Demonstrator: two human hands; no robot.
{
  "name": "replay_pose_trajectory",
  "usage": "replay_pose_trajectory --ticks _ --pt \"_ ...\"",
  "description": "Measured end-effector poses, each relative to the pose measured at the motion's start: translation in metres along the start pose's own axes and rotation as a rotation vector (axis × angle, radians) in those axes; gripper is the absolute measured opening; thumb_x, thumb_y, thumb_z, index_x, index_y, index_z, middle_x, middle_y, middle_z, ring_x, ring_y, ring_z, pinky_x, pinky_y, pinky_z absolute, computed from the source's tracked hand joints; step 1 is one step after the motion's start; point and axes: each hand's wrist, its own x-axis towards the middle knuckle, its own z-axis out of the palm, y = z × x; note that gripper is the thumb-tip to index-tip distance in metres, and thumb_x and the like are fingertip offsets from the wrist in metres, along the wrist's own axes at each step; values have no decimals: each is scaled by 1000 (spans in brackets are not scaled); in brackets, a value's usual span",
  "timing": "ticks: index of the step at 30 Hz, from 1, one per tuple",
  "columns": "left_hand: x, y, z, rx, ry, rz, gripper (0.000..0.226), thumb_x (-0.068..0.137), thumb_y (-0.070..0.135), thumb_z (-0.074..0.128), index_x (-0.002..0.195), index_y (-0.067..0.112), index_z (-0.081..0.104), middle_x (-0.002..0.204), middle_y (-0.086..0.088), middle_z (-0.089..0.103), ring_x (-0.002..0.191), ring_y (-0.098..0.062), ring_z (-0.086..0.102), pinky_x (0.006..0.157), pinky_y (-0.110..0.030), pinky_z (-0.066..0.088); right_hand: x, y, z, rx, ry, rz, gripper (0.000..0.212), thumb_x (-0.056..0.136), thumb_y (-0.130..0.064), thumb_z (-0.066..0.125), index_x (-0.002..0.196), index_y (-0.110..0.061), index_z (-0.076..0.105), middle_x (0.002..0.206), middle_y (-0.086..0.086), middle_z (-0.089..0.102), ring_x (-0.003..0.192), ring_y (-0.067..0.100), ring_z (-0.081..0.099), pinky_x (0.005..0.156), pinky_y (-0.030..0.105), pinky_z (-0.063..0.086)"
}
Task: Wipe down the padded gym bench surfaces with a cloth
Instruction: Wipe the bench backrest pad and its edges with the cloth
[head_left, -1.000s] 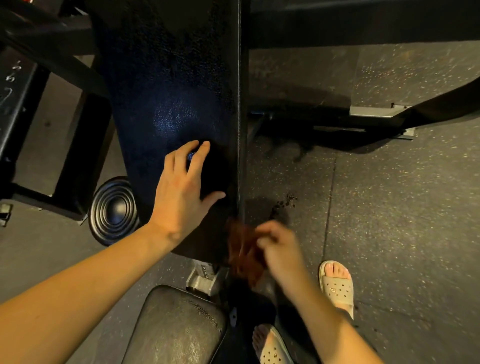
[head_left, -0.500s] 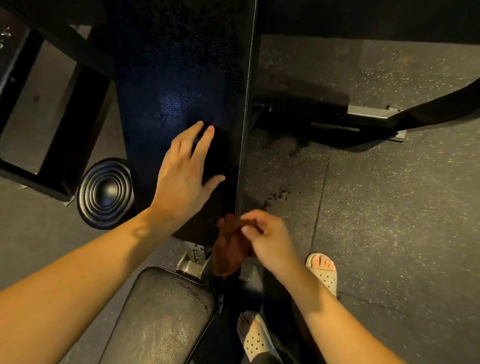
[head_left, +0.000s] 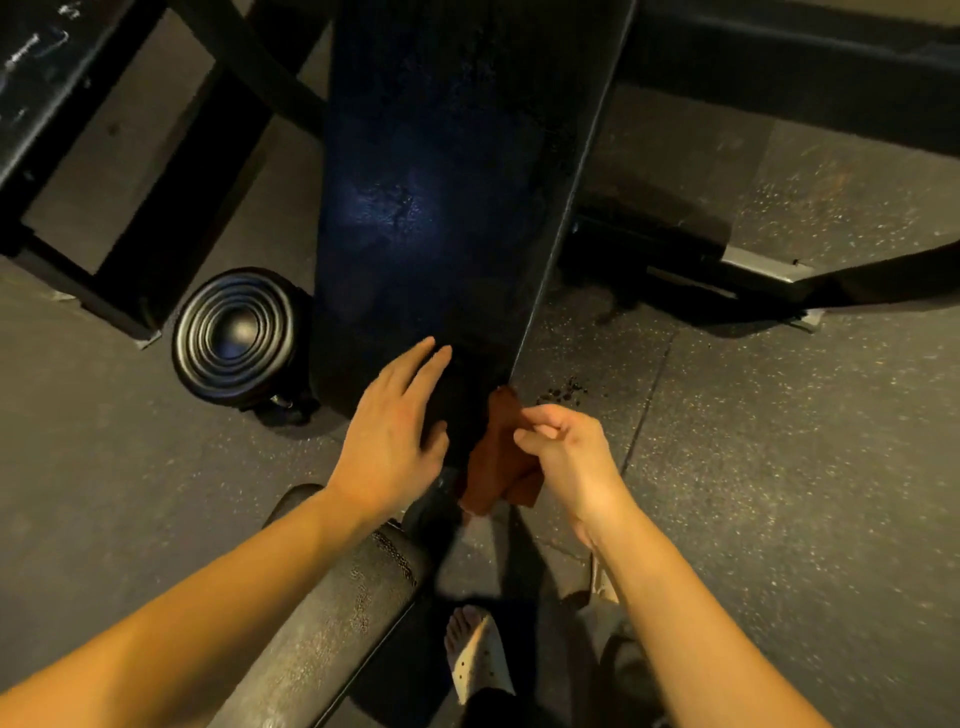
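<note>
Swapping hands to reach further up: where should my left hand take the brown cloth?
Probably the loose lower folds of the cloth, from below: the right hand pinches its upper part, and the lower end hangs free beside the bench pad.

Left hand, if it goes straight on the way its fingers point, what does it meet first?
Only more of the bench pad, as far as the picture shows: the left hand rests on its near end, fingers pointing up its length. The cloth, pinched in the right hand, sits off that line.
</note>
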Motion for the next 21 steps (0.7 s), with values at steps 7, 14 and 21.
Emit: replay_pose_trajectory --ticks 7,14,21 --pt "-47 14 -97 -423 26 9 72 85 27 72 151 36 45 157 19 36 148 6 25 113 -8 24 -71 -97 42 -195 -269 -63 40 88 5 57 120 -16 70 104 7 78 102 24 73 97 43 56" --pt "-77 18 -210 -475 36 -11 54 71 67 67 114 35 70 138 21 55 132 7 43 106 -11 32 -151 -187 96 -329 -303 -223 48 81 9 66 120 -19 60 97 7 76 91 22 73 78 30 56" --pt "-73 41 -302 -772 236 -111 19 88 32 78 87 18 66 80 -12 71 80 -35 69 78 -54 54 -176 -264 127 -152 -305 -332 35 87 -4 74 119 -15 66 103 8 77 100 25 73 87 35 57"
